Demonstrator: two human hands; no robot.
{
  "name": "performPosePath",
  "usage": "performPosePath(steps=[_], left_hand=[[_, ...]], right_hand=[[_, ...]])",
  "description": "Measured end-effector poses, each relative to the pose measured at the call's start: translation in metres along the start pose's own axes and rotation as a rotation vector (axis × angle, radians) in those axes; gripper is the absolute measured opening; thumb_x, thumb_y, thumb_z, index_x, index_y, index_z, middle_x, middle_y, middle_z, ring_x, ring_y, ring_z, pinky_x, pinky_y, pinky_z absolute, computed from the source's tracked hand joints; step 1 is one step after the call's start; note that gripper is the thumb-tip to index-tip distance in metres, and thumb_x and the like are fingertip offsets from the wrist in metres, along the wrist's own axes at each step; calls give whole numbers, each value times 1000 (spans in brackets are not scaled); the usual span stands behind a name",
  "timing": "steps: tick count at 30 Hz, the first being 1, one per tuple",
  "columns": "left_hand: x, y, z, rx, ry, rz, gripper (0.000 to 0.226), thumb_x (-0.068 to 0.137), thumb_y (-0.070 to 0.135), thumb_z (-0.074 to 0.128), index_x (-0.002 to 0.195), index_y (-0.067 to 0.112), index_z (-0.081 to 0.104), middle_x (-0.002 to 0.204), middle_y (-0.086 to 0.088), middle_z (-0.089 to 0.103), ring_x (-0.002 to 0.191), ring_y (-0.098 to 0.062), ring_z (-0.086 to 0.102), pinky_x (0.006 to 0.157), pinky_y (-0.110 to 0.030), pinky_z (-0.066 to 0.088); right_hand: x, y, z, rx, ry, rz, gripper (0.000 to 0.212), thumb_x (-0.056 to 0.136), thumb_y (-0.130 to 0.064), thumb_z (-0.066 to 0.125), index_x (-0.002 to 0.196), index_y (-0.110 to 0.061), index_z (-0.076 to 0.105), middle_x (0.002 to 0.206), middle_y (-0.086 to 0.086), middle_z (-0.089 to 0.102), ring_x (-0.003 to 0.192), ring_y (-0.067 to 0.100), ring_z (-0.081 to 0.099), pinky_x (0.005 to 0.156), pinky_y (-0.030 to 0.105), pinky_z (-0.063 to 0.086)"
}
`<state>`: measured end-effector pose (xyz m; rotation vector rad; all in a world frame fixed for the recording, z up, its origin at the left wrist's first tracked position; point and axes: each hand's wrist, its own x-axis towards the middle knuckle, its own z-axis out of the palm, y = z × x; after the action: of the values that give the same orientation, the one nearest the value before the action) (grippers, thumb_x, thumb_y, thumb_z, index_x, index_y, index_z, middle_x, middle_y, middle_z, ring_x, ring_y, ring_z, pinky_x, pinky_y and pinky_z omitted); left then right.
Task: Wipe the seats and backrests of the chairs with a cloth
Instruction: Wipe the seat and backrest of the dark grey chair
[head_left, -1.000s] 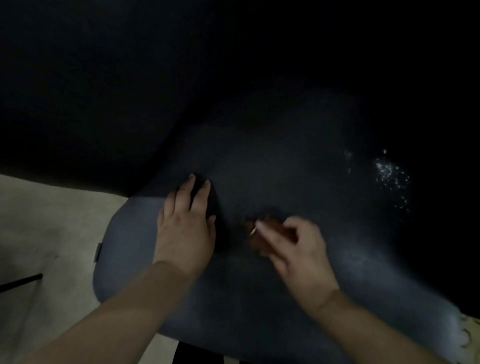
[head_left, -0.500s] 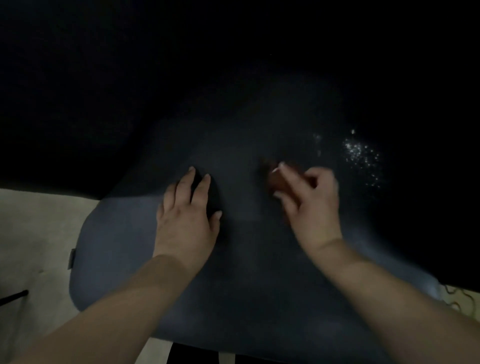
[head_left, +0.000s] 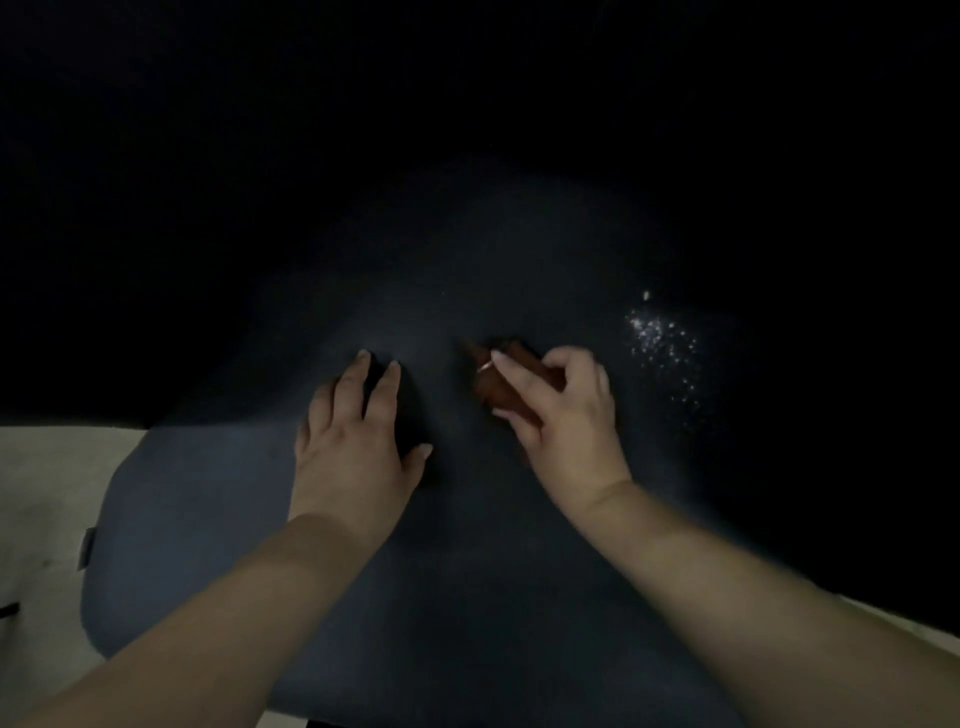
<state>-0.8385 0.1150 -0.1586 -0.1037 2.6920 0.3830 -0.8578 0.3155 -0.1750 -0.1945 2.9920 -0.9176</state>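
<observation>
Head view: the scene is dim, and the far part of the chair is lost in darkness. The right hand (head_left: 561, 410) grips a bunched reddish-brown cloth (head_left: 498, 382), fingers curled round it and pressing it onto the dark blue seat (head_left: 208, 519) near the middle. The left hand (head_left: 353, 441) rests flat on the seat just beside it, fingers straight and slightly spread, holding nothing.

Risk: a patch of pale specks (head_left: 662, 343) lies on the seat to the right of the cloth, apart from it. A fast or loose stroke would probably scatter the specks across the fabric or onto the floor (head_left: 47, 467) instead of gathering them. Low light may also leave areas unwiped.
</observation>
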Motion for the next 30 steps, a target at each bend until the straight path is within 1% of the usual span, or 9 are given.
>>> performPosePath(steps=[4, 7, 11, 15, 18, 21, 25, 28, 30], left_hand=[[6, 1, -7, 30, -129, -3, 103, 77, 50, 71, 153, 27, 6, 158, 0, -4, 139, -28, 7, 117, -40, 22], [6, 4, -8, 22, -119, -13, 105, 76, 49, 73, 153, 28, 5, 158, 1, -4, 139, -28, 8, 118, -39, 20], [1, 3, -7, -7, -72, -15, 102, 76, 49, 73, 153, 31, 8, 159, 4, 0, 140, -26, 10, 116, -39, 23], [-3, -9, -13, -76, 18, 42, 75, 84, 38, 67, 149, 27, 31, 157, 2, 18, 136, -23, 23, 111, -38, 31], [-1, -29, -20, -144, 132, 73, 54, 85, 20, 67, 136, 14, 52, 147, -8, 38, 127, -30, 37, 109, -41, 36], [7, -52, -27, -149, 191, 62, 46, 82, 9, 66, 128, 10, 59, 140, -13, 45, 120, -34, 45, 105, -43, 37], [13, -78, -39, -133, 209, 19, 45, 78, 3, 66, 123, 8, 61, 136, -15, 49, 115, -39, 48, 101, -47, 37], [13, -91, -48, -106, 137, -27, 50, 79, 8, 66, 129, 10, 57, 138, -13, 46, 116, -40, 47, 99, -48, 39], [14, -97, -51, -71, 56, -56, 56, 82, 14, 66, 135, 13, 51, 143, -11, 41, 121, -37, 43, 100, -47, 38]], right_hand=[[37, 33, -20, -30, 88, 210, 51, 84, -19, 75, 131, -32, 61, 118, 16, 45, 106, 35, 45, 100, 38, 38], [69, 32, -14, 1, 144, 342, 50, 88, -25, 70, 134, -37, 56, 125, 10, 39, 112, 29, 39, 102, 27, 30], [46, -17, 18, 32, 36, 114, 54, 82, -21, 76, 132, -31, 60, 119, 16, 45, 104, 36, 45, 95, 47, 45], [49, -12, 18, -3, 65, 71, 51, 80, -20, 78, 129, -25, 63, 113, 22, 50, 98, 42, 49, 89, 49, 48], [94, -4, 26, -79, 211, 235, 47, 88, -26, 69, 134, -30, 59, 125, 19, 46, 112, 37, 44, 100, 37, 37], [123, -24, 47, -33, 330, 424, 45, 89, -29, 68, 133, -32, 58, 126, 7, 41, 114, 26, 40, 93, 14, 25], [75, -92, 73, 2, 103, 136, 54, 83, -24, 72, 134, -32, 57, 120, 16, 47, 100, 38, 46, 89, 43, 43], [34, -104, 70, 22, -89, -101, 55, 75, -21, 81, 127, -30, 64, 109, 17, 54, 90, 39, 52, 77, 47, 51], [46, -84, 60, -10, -55, -78, 53, 74, -20, 82, 124, -26, 67, 105, 21, 55, 88, 42, 54, 77, 50, 52]])
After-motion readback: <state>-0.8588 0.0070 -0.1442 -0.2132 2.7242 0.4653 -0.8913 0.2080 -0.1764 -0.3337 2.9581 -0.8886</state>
